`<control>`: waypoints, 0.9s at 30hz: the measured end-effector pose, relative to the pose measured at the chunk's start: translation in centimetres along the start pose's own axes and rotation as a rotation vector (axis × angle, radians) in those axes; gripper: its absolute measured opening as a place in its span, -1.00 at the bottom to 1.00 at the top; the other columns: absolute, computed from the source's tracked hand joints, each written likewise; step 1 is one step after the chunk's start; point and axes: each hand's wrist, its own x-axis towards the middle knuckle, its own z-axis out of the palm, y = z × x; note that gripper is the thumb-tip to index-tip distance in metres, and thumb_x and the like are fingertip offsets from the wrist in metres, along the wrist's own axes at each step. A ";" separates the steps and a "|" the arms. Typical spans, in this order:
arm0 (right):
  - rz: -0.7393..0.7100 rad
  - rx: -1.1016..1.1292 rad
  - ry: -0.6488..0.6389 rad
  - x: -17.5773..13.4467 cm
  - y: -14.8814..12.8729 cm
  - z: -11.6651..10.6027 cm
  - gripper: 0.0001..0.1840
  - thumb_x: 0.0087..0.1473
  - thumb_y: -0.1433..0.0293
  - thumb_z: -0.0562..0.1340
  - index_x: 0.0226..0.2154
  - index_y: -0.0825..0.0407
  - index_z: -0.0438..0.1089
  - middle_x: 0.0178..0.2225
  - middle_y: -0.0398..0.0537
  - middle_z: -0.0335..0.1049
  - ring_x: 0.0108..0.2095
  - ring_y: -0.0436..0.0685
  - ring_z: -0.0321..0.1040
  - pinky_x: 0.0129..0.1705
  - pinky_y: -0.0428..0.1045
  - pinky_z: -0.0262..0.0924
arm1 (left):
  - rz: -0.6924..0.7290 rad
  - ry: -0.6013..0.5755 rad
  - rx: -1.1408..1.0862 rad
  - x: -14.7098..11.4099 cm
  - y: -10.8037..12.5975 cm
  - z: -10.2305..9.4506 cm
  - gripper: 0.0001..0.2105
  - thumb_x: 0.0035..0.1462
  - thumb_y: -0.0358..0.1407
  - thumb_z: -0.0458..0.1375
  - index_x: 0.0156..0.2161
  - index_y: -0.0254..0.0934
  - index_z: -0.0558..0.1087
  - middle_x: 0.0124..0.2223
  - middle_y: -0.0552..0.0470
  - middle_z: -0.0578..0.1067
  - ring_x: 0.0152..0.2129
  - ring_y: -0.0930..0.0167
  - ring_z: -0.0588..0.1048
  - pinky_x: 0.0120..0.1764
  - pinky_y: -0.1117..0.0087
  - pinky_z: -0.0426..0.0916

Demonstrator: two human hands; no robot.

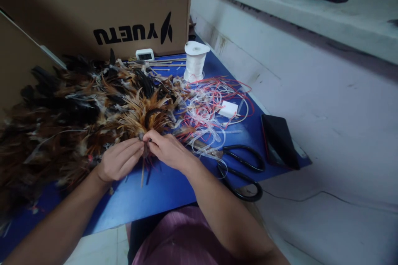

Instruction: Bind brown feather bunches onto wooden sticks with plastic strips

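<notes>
Both hands meet at the base of a fanned bunch of brown feathers point(152, 112) above the near part of the blue table. My left hand point(122, 159) pinches the bound base from the left, fingers pressed together. My right hand point(166, 147) closes on the same base from the right, thumb and forefinger together. A thin stick and some red strands poke out below the fingers. Behind and to the left spreads a large heap of loose brown and black feathers point(71, 116). What exactly lies between the fingertips is hidden.
Right of the hands lie black-handled scissors point(242, 169) and a tangle of white and red ribbon point(205, 107). A white spool point(195, 64), a white charger point(228, 109), a dark phone point(280, 140) and a small digital display point(144, 54) rest on the blue table point(155, 190). A cardboard box point(124, 4) stands behind.
</notes>
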 end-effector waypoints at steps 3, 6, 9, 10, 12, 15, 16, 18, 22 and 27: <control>0.034 0.012 -0.008 0.0 -0.1 -0.1 -0.82 0.22 0.40 0.02 -0.15 -0.06 0.26 -0.42 -0.18 0.38 -0.40 0.02 0.32 -0.35 -0.11 0.06 | 0.003 -0.009 -0.008 0.0 0.1 0.0 -0.87 0.04 -0.54 0.19 -0.25 -0.44 0.50 -0.20 -0.21 0.57 -0.08 0.17 0.50 -0.17 0.22 0.52; 0.026 0.051 0.003 0.0 -0.2 -0.3 -0.84 0.22 0.40 0.00 -0.18 -0.02 0.23 -0.45 -0.19 0.34 -0.44 0.00 0.28 -0.36 -0.12 0.06 | 0.001 -0.002 -0.005 0.0 0.1 0.0 -0.87 0.04 -0.54 0.20 -0.25 -0.45 0.49 -0.21 -0.22 0.58 -0.10 0.17 0.51 -0.19 0.22 0.53; 0.014 0.095 0.037 -0.1 -0.3 -0.5 -0.85 0.21 0.43 -0.02 -0.20 -0.01 0.21 -0.46 -0.20 0.29 -0.48 -0.02 0.25 -0.37 -0.13 0.06 | -0.003 0.014 0.004 0.0 0.1 0.0 -0.85 0.02 -0.55 0.22 -0.24 -0.45 0.49 -0.23 -0.22 0.58 -0.12 0.16 0.52 -0.20 0.22 0.53; 0.019 0.104 0.048 -0.1 -0.3 -0.5 -0.85 0.20 0.44 -0.02 -0.19 -0.01 0.21 -0.47 -0.21 0.29 -0.48 -0.02 0.25 -0.37 -0.13 0.06 | -0.003 0.012 0.004 0.0 0.1 0.0 -0.85 0.02 -0.55 0.21 -0.24 -0.46 0.49 -0.23 -0.23 0.58 -0.12 0.16 0.52 -0.21 0.22 0.53; 0.032 0.121 0.048 -0.2 -0.3 -0.5 -0.80 0.17 0.46 0.01 -0.14 -0.03 0.19 -0.47 -0.22 0.30 -0.48 -0.03 0.26 -0.37 -0.13 0.07 | 0.000 -0.001 0.001 0.0 0.1 0.0 -0.86 0.04 -0.54 0.20 -0.24 -0.46 0.48 -0.23 -0.24 0.58 -0.12 0.16 0.52 -0.21 0.21 0.54; 0.036 0.131 0.024 -0.2 -0.3 -0.5 -0.80 0.15 0.45 0.04 -0.15 -0.05 0.22 -0.46 -0.24 0.33 -0.47 -0.03 0.28 -0.35 -0.14 0.07 | -0.004 -0.002 -0.003 -0.1 0.1 0.1 -0.87 0.06 -0.53 0.19 -0.23 -0.45 0.48 -0.22 -0.23 0.58 -0.11 0.16 0.51 -0.21 0.21 0.54; 0.038 0.129 0.024 -0.2 -0.3 -0.4 -0.83 0.16 0.44 0.04 -0.18 -0.05 0.24 -0.46 -0.23 0.33 -0.46 -0.03 0.28 -0.34 -0.14 0.07 | -0.006 0.002 -0.003 -0.1 0.1 0.1 -0.86 0.05 -0.53 0.19 -0.23 -0.44 0.48 -0.22 -0.23 0.58 -0.10 0.17 0.51 -0.20 0.21 0.54; 0.046 0.121 0.040 -0.2 -0.4 -0.4 -0.87 0.16 0.43 0.03 -0.25 -0.03 0.25 -0.46 -0.22 0.32 -0.46 -0.04 0.27 -0.35 -0.14 0.07 | -0.007 0.006 -0.002 -0.2 0.1 0.1 -0.86 0.05 -0.54 0.20 -0.23 -0.44 0.48 -0.22 -0.22 0.58 -0.10 0.17 0.51 -0.19 0.21 0.53; 0.054 0.132 0.059 -0.3 -0.5 -0.5 -0.85 0.10 0.46 0.06 -0.24 -0.02 0.24 -0.50 -0.25 0.30 -0.50 -0.04 0.24 -0.38 -0.14 0.05 | -0.011 0.009 -0.017 -0.2 0.1 0.1 -0.85 0.05 -0.53 0.19 -0.23 -0.44 0.49 -0.20 -0.23 0.58 -0.07 0.16 0.49 -0.17 0.21 0.53; 0.045 0.152 0.050 -0.3 -0.4 -0.4 -0.83 0.09 0.46 0.08 -0.22 -0.04 0.27 -0.49 -0.26 0.34 -0.50 -0.05 0.24 -0.37 -0.14 0.06 | -0.010 -0.004 -0.018 -0.1 0.1 0.1 -0.86 0.08 -0.52 0.16 -0.22 -0.44 0.48 -0.21 -0.24 0.58 -0.07 0.17 0.49 -0.16 0.20 0.53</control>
